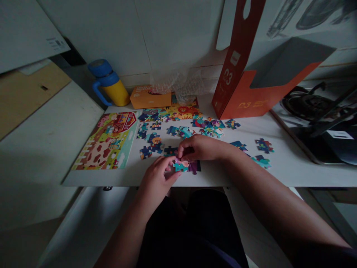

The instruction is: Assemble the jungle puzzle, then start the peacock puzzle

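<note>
A person's dark-clothed lap [192, 234] lies nearest, below the front edge of a white surface [234, 176]. Two bare forearms reach over it, and the hands meet near that edge. The left hand [157, 173] comes from the left, its thumb and fingers closed on the left side of a teal-and-pink puzzle piece [180, 166]. The right hand [202, 147] arches over from the right, its fingers bent and pinched on the upper part of the same piece. Dark purple puzzle pieces [194, 167] lie just right of it, partly hidden by the right hand.

Loose blue and orange pieces [154, 139] lie beyond the left hand. To the right of the right hand are a blue-and-orange piece [264, 146] and a teal piece [261, 161]. At the left lies a farm picture [107, 143] with a red barn and a spotted cow.

Farther back, more colourful pieces [213, 128] spread below a puzzle section with an orange lion [184, 111]. Behind stand a yellow-and-blue flask [111, 87], a low orange box [150, 98], crumpled clear wrap [189, 83] and, to the right, a tall open orange carton [240, 96]. A dark object with a white label [331, 137] sits at far right.
</note>
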`<state>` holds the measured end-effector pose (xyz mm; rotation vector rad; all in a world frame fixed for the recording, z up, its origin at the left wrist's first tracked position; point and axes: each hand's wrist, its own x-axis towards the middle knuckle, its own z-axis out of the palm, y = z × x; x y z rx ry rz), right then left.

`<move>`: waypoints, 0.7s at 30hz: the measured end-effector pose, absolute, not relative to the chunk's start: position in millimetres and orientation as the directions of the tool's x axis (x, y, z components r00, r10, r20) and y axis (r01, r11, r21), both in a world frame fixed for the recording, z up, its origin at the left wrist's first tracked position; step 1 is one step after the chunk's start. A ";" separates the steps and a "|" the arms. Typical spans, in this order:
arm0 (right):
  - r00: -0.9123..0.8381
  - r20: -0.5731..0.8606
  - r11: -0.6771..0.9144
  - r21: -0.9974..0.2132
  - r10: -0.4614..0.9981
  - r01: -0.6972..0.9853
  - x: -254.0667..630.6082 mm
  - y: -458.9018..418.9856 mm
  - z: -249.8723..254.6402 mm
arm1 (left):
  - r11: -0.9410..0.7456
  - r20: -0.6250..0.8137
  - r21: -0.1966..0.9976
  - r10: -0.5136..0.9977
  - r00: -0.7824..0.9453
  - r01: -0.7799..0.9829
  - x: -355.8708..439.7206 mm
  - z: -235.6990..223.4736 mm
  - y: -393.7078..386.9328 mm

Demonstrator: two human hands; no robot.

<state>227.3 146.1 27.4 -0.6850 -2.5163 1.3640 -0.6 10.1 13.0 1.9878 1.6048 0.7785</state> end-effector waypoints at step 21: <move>-0.639 -0.246 0.290 -0.734 0.729 0.614 250.7 148.9 52.0 | -0.525 0.307 0.440 0.850 0.428 0.728 9.9 14.0 7.5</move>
